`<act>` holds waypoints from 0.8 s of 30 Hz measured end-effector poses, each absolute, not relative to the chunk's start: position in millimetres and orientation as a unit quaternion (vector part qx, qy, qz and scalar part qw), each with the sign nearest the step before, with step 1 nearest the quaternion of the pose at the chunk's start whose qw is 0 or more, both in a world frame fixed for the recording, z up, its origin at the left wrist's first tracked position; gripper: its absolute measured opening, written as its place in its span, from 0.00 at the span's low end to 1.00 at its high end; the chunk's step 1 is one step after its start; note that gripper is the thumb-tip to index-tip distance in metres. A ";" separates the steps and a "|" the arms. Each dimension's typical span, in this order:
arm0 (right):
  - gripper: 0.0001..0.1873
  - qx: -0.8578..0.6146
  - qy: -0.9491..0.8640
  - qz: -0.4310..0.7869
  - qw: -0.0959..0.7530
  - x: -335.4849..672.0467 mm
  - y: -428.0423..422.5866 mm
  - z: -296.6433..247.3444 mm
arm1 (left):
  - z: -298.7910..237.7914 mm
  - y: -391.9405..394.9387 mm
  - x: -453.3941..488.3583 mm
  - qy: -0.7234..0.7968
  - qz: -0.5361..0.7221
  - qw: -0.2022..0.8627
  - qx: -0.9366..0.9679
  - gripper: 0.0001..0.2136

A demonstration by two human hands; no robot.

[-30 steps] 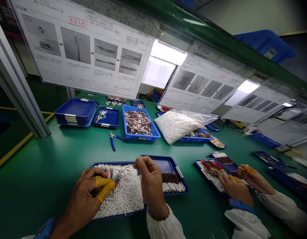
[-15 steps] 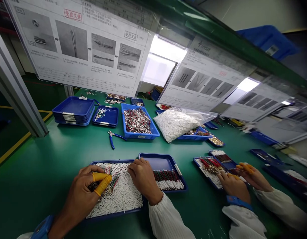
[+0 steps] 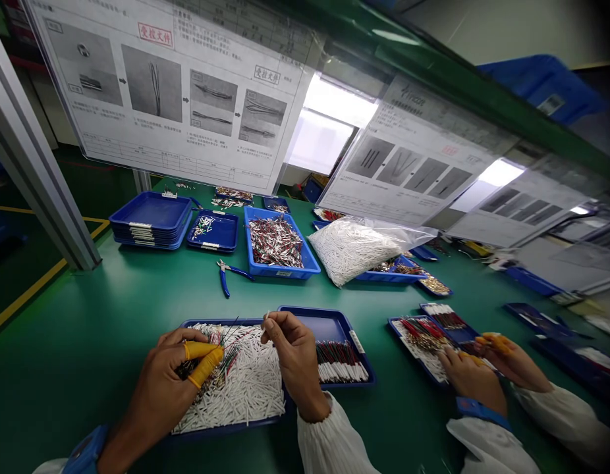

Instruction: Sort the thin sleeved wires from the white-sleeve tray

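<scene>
My left hand (image 3: 174,368), with yellow finger cots on its thumb and a finger, is closed around thin red, green and black wires (image 3: 230,359). It rests over the left side of a blue tray full of short white tubes (image 3: 255,385). Over that tray's right edge, my right hand (image 3: 292,359) pinches a small white tube (image 3: 266,317), its tip showing above the fingers. Just beyond the right hand, a second blue tray (image 3: 312,320) holds a row of dark red and green wires with white ends (image 3: 342,362).
Blue-handled pliers (image 3: 226,280) lie behind my trays. Farther back are stacked blue trays (image 3: 149,220), a blue bin of wire pieces (image 3: 285,270) and a clear bag of white tubes (image 3: 357,247). At right, a co-worker's hands (image 3: 475,378) work over another tray (image 3: 418,349). Instruction sheets hang above.
My right hand has lifted and turned, and a white tube now shows between its fingertips. My left hand stays in place on the wires. The view has shifted slightly.
</scene>
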State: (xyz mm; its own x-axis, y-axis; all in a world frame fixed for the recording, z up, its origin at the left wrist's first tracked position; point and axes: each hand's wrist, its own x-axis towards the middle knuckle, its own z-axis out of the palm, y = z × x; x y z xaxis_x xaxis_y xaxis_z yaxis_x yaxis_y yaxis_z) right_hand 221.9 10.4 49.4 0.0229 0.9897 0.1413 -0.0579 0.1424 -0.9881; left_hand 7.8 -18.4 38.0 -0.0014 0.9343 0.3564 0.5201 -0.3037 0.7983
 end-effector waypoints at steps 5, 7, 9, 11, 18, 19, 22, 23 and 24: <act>0.11 -0.451 -0.487 0.419 0.620 208.7 5.4 49.2 | 36.1 -18.5 8.2 0.545 0.448 0.229 0.671 0.07; 0.10 -0.448 -0.482 0.399 0.639 203.8 4.2 49.2 | 35.2 -18.3 8.1 0.542 0.449 0.229 0.672 0.08; 0.09 -0.446 -0.473 0.387 0.654 199.5 3.0 49.9 | 34.5 -18.5 7.9 0.538 0.450 0.229 0.675 0.08; 0.09 -0.445 -0.465 0.381 0.663 195.9 1.5 51.3 | 34.5 -18.9 7.7 0.536 0.449 0.229 0.678 0.08; 0.09 -0.443 -0.457 0.378 0.672 189.7 -3.1 54.8 | 37.2 -18.9 8.0 0.536 0.452 0.219 0.679 0.07; 0.09 -0.441 -0.458 0.379 0.673 189.6 -3.2 54.4 | 37.3 -18.6 8.0 0.536 0.451 0.217 0.680 0.07; 0.07 -0.433 -0.463 0.380 0.674 189.9 -2.8 51.9 | 36.9 -18.1 8.1 0.535 0.450 0.219 0.680 0.07; 0.07 -0.431 -0.464 0.381 0.673 189.9 -2.6 50.9 | 36.6 -18.1 8.1 0.535 0.450 0.222 0.680 0.07; 0.06 -0.430 -0.464 0.383 0.673 189.7 -2.5 50.0 | 36.3 -18.2 8.0 0.536 0.449 0.225 0.679 0.07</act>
State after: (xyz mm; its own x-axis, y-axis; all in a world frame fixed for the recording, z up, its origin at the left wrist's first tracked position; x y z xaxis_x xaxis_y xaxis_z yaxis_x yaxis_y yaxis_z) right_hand 189.7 -2.5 50.0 0.2749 0.9152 0.2947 -0.1161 0.3358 -0.9347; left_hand 8.0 -18.2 36.3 0.0228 0.9294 0.3683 0.5250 -0.3246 0.7868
